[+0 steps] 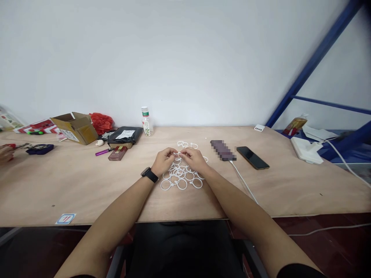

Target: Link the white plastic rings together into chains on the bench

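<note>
My left hand (164,160), with a black watch (149,175) on its wrist, is pinched closed above the middle of the table. Facing it, my right hand (194,159) is pinched too, and the fingertips of both almost meet. Between them shows a small part of a white plastic ring (177,154); the fingers cover the rest. Under and in front of my hands lies a loose pile of several thin white plastic rings (179,172), many overlapping, with small knobs on their edges. A few more white rings (193,146) lie just beyond my fingers.
Right of the rings lie a pixelated device (223,150) on a white cable (243,181) and a black phone (252,157). To the left stand a bottle (147,122), a dark red box (117,153), a black package (125,135) and an open carton (75,129). Another person's hand (5,153) is far left.
</note>
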Demonstrator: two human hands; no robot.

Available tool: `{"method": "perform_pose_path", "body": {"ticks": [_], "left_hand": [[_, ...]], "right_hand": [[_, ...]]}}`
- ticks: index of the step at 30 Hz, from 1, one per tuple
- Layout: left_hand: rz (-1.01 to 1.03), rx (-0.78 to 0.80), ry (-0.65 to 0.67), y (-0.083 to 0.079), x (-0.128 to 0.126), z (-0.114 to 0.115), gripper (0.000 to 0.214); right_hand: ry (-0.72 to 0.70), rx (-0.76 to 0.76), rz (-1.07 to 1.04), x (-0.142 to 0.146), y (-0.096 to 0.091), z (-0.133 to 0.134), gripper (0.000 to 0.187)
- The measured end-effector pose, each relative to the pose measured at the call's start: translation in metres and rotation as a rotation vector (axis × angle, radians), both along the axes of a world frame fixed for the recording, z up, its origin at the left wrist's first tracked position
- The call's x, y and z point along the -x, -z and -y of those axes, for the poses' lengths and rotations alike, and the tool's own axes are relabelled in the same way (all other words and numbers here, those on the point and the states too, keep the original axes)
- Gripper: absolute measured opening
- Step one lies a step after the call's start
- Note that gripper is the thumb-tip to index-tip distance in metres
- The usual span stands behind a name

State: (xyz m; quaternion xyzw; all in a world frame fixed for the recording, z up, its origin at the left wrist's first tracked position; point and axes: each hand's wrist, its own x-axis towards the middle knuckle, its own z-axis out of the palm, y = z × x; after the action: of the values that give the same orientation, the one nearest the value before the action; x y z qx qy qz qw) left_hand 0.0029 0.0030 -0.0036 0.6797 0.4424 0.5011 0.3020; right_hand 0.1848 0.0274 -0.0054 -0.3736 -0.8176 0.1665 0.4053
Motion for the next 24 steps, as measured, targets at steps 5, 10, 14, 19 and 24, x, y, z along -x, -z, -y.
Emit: {"method": "perform_pose_path", "body": {"ticks": [5,10,14,19,24], "left_hand": [[-0.005,0.010,-0.058,0.004,0.002,-0.006,0.016],[-0.009,-0.001,-0.074,0.005,0.004,-0.008,0.025],[-0.168,-0.111,-0.126,0.007,0.009,-0.011,0.039],[-0.667,-0.098,-0.058,0.012,0.014,-0.011,0.025],[-0.813,-0.002,-0.003,0.011,0.011,-0.006,0.020]], "right_hand": [[-0.055,0.034,-0.003,0.005,0.002,0.004,0.016],[-0.054,0.042,0.020,0.007,0.003,0.004,0.012],[0.223,0.055,0.115,-0.002,0.002,-0.006,0.018],[0.343,0.135,0.218,-0.015,0.005,-0.015,0.040],[0.034,0.086,0.311,-0.008,0.009,-0.012,0.026]]}}
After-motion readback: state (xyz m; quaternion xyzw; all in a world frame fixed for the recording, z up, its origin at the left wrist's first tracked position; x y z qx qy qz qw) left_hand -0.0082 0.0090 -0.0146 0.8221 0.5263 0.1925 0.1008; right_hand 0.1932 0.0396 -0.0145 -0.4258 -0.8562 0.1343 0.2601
